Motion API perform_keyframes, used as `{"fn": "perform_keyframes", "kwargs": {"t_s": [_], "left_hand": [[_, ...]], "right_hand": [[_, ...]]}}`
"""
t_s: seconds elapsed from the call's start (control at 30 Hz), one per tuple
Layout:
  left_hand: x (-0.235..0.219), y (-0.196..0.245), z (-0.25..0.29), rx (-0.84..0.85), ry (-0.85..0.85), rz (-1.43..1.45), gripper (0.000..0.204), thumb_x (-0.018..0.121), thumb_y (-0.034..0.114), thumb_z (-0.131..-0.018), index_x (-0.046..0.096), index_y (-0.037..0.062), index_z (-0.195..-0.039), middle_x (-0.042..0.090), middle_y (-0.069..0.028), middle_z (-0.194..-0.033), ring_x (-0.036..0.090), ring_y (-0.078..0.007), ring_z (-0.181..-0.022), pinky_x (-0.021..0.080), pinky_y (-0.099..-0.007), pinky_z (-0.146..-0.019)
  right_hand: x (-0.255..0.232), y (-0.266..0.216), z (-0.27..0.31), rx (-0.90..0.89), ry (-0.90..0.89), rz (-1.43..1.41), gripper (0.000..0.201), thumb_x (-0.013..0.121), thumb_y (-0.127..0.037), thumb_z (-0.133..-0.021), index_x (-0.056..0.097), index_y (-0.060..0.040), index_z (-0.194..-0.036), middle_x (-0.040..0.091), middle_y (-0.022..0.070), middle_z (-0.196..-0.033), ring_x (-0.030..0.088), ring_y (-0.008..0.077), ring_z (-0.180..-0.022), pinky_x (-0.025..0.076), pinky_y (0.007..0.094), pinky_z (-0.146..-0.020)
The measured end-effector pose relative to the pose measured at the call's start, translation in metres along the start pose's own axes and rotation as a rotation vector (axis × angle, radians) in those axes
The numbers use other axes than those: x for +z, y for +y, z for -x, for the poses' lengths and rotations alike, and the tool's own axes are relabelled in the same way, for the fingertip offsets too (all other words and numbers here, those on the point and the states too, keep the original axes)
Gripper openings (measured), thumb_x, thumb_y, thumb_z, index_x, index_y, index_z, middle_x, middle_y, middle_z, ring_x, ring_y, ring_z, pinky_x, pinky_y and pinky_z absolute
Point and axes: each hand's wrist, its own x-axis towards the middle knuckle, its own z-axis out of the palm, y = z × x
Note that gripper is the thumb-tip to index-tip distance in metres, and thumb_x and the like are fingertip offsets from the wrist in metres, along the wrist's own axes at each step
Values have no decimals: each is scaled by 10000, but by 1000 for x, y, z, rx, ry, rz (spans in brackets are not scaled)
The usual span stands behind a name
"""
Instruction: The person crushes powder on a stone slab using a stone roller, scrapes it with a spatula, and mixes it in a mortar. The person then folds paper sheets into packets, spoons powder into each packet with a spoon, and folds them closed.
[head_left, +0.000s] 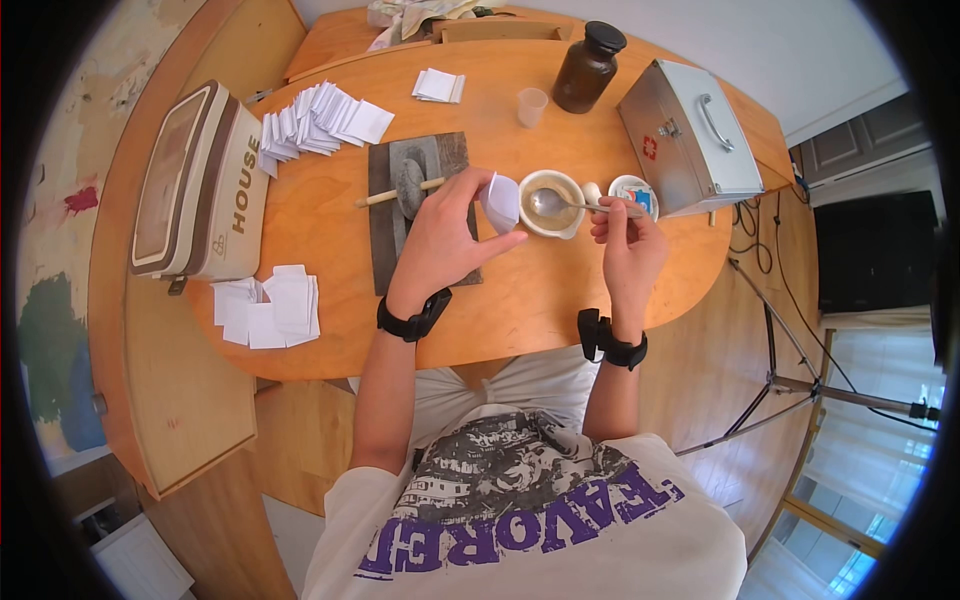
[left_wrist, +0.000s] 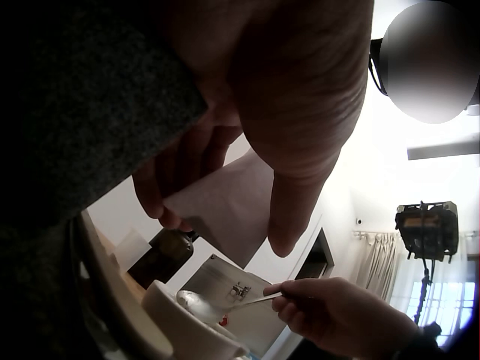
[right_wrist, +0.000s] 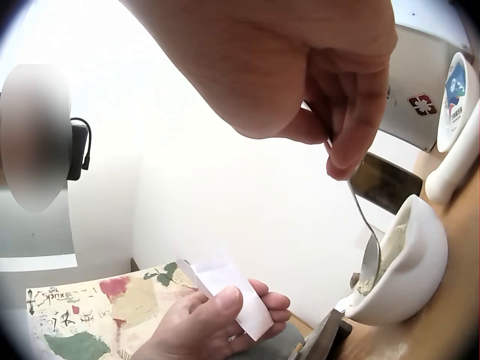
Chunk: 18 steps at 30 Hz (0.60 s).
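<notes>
My left hand (head_left: 447,235) holds a small white paper packet (head_left: 500,203), with the thumb on its near face and the fingers behind it in the right wrist view. In my right hand (head_left: 632,255) the handle of a metal spoon (right_wrist: 363,214) is pinched between thumb and fingers. The spoon's bowl (head_left: 547,203) is over the white mortar (head_left: 567,232), just inside its rim. Pale powder (right_wrist: 397,244) coats the mortar's inner wall. A white pestle (right_wrist: 456,161) lies beside the mortar, near a small white dish (head_left: 653,213) with a blue-labelled item in it.
Left of the hands, a stone slab (head_left: 384,250) carries a grey stone and a wooden stick. White packets (head_left: 325,115) lie in piles. A HOUSE box (head_left: 215,215) stands left; a brown jar (head_left: 583,75), a plastic cup (head_left: 532,107) and a metal case (head_left: 690,130) stand at the back right.
</notes>
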Motion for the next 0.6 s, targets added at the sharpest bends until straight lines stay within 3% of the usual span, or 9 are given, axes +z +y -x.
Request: {"fn": "perform_keyframes", "kwargs": {"t_s": [0.2, 0.4, 0.5, 0.6], "left_hand": [[0, -1, 0, 0, -15, -3, 619, 1020, 260, -797, 674, 4, -1243, 760, -157, -1055, 725, -341, -972, 592, -436, -901], [0, 1, 0, -25, -37, -10, 644, 1016, 241, -786, 678, -1, -1278, 775, -166, -1104, 759, -345, -1049, 601, -444, -954], [0, 2, 0, -33, -34, -8, 660, 1014, 232, -782, 676, -2, -1299, 776, -166, -1118, 759, -342, -1069, 600, -444, -967], [-1, 1, 1, -46, -39, -2, 670, 1016, 224, -778, 673, -3, -1307, 775, -165, -1124, 756, -342, -1070, 599, -444, -966]], "right_hand": [[-15, -38, 2, -18, 45, -193, 282, 669, -197, -1183, 822, 40, -1168, 804, 78, -893, 732, 116, -762, 600, 269, -732], [-7, -80, 24, -174, 44, -262, 251, 658, -153, -1184, 822, 37, -1176, 804, 89, -910, 736, 124, -770, 601, 270, -732], [1, -89, 34, -252, 15, -208, 194, 674, -95, -1161, 819, 34, -1176, 812, 87, -924, 753, 128, -784, 613, 281, -735], [5, -87, 37, -476, -25, 69, 127, 731, 30, -1075, 811, 21, -1173, 809, 91, -905, 788, 158, -786, 616, 287, -723]]}}
